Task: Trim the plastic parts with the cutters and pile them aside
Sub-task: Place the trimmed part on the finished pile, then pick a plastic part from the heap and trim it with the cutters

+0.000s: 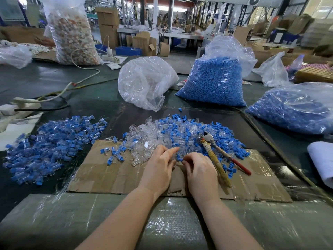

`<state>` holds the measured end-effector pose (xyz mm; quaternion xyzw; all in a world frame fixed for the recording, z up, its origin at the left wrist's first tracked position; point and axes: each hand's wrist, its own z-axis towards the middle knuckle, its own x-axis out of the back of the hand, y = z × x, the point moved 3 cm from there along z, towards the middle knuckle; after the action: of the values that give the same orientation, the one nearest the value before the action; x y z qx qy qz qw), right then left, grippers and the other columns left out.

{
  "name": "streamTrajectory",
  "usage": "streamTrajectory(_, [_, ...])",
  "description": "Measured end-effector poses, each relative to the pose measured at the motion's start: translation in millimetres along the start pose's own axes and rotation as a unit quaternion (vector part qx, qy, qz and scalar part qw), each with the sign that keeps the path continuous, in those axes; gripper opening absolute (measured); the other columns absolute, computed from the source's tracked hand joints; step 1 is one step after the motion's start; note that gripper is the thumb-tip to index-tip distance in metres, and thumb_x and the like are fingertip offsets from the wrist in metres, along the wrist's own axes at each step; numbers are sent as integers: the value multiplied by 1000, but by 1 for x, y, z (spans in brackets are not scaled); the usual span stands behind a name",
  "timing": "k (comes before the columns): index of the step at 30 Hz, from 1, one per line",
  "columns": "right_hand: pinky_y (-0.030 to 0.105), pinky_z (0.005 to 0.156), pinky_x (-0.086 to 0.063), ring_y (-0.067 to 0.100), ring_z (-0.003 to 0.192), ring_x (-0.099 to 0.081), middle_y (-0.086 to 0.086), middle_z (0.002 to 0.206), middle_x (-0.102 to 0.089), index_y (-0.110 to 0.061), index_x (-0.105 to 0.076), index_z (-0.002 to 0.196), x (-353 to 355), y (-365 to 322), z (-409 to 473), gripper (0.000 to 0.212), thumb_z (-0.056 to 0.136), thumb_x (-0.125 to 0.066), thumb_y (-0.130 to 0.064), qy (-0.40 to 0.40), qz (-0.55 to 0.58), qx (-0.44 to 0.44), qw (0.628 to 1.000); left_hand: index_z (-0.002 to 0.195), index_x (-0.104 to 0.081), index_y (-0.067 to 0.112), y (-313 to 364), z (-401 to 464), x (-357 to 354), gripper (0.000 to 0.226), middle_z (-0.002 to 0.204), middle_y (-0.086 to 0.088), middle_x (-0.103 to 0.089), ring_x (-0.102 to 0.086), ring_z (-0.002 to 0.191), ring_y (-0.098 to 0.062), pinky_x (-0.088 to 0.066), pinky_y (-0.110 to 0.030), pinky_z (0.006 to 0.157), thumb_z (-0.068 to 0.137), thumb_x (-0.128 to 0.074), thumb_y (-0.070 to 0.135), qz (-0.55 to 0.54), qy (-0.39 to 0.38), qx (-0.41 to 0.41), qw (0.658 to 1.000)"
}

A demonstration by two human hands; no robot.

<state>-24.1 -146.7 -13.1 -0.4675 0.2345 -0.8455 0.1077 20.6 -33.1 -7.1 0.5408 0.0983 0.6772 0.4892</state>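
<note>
On cardboard sheet [111, 175], one cutters [219, 156] lying free, left hand [159, 168] relaxed, right hand [201, 170] pinching blue part [178, 157], three bags.

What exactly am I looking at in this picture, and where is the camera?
There is no machine here: a person wears a camera on the head, looking down at their own bare hands. The left hand and right hand meet at the near edge of a mixed pile of clear and blue plastic parts, and the right fingertips seem to pinch a small blue piece. The pile lies partly on a flat brown cardboard sheet. The metal cutters with one red and one wrapped handle lie unheld beside the right hand. A separate pile of blue and clear pieces sits to the left. Clear bags of blue plastic parts stand behind.
</note>
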Motion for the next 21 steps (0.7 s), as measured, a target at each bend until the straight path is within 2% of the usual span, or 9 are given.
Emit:
streamTrajectory(3, [27, 74, -37, 16, 84, -52, -2, 84, -62, -15, -61, 88, 0, 0, -1, 4, 90, -59, -17, -3, 5, -3, 1000, 126, -55, 12, 1, 0, -1, 33, 97, 6, -39, -45, 84, -6, -31, -1, 80, 94, -51, 10, -1, -12, -2, 1000])
streamTrajectory(6, [27, 75, -39, 15, 85, -51, -3, 85, -61, -16, -60, 89, 0, 0, -2, 4, 91, -57, -19, -10, 1, -1, 1000, 111, -59, 14, 0, -1, 1, 22, 99, 6, -46, -48, 81, -1, -34, -1, 78, 90, -56, 8, -20, 6, 4, 1000])
streamTrajectory(9, [27, 76, -39, 16, 86, -51, -3, 85, -61, -15, -59, 89, 0, 0, -2, 4, 91, -57, -18, -13, 1, 3, 1000, 99, -62, 16, -2, -2, 3, 17, 91, 11, -53, -51, 81, 2, -36, -1, 76, 84, -65, 8, -40, 31, 17, 999])
streamTrajectory(15, [23, 72, -34, 15, 84, -51, -3, 84, -60, -15, -60, 87, 1, 0, -3, 5, 91, -58, -18, -7, 5, 3, 1000, 96, -69, 17, -4, -3, 5, 17, 86, 12, -61, -52, 78, 8, -34, 3, 74, 80, -71, 13, -58, 41, 33, 997])
streamTrajectory(21, [25, 73, -36, 16, 82, -51, -2, 83, -61, -14, -60, 86, 3, -1, -3, 6, 90, -58, -18, -5, 9, 2, 1000, 88, -72, 17, -4, -3, 5, 11, 82, 14, -52, -52, 76, 3, -38, -3, 71, 79, -71, 10, -60, 58, 33, 996])
